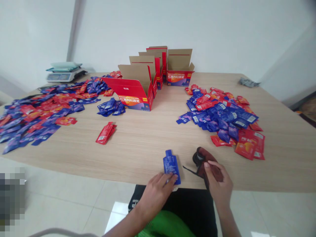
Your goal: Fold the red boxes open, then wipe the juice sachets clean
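Observation:
At the table's front edge, my left hand rests with curled fingers on the lower end of a blue spouted pouch, which lies flat. A small greyish thing shows at these fingers; I cannot tell what it is. To the right, my right hand is closed around a dark red and black hand-held device with a round black part and a thin black arm pointing left. The device is just right of the pouch and apart from it. Its exact kind is unclear.
Red printed cartons with raised flaps stand at the back middle. Mixed red and blue pouches form a heap on the right and a larger one on the left. Two small piles lie between, blue and red. A scale stands back left.

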Action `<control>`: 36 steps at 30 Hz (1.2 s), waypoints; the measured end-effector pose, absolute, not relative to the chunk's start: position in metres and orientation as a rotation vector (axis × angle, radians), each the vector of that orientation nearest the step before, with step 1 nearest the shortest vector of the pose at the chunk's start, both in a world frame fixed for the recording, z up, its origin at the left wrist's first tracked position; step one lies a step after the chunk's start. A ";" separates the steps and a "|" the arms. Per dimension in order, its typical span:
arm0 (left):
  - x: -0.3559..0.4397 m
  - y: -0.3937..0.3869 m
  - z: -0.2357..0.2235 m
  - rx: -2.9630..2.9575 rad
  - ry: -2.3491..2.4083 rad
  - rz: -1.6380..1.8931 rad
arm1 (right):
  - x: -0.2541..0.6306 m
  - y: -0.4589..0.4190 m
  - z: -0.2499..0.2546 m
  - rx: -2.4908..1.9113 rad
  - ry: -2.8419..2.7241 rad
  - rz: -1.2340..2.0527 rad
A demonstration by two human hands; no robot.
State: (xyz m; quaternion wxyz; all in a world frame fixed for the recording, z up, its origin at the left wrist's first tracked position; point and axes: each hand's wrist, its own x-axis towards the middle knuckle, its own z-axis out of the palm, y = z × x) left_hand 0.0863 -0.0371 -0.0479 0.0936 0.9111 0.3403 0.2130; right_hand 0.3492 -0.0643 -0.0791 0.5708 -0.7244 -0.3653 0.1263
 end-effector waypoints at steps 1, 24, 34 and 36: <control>0.083 -0.034 -0.044 2.673 0.993 0.683 | 0.349 -0.064 -0.079 -1.704 -0.855 0.292; 0.042 -0.016 -0.046 2.596 1.078 0.668 | 0.349 -0.064 -0.079 -1.746 -0.818 0.279; 0.044 -0.025 -0.055 2.775 0.857 0.724 | 0.336 -0.028 -0.031 -1.632 -1.056 0.231; 0.046 -0.026 -0.055 2.786 0.870 0.708 | 0.313 -0.015 -0.025 -1.488 -1.338 0.232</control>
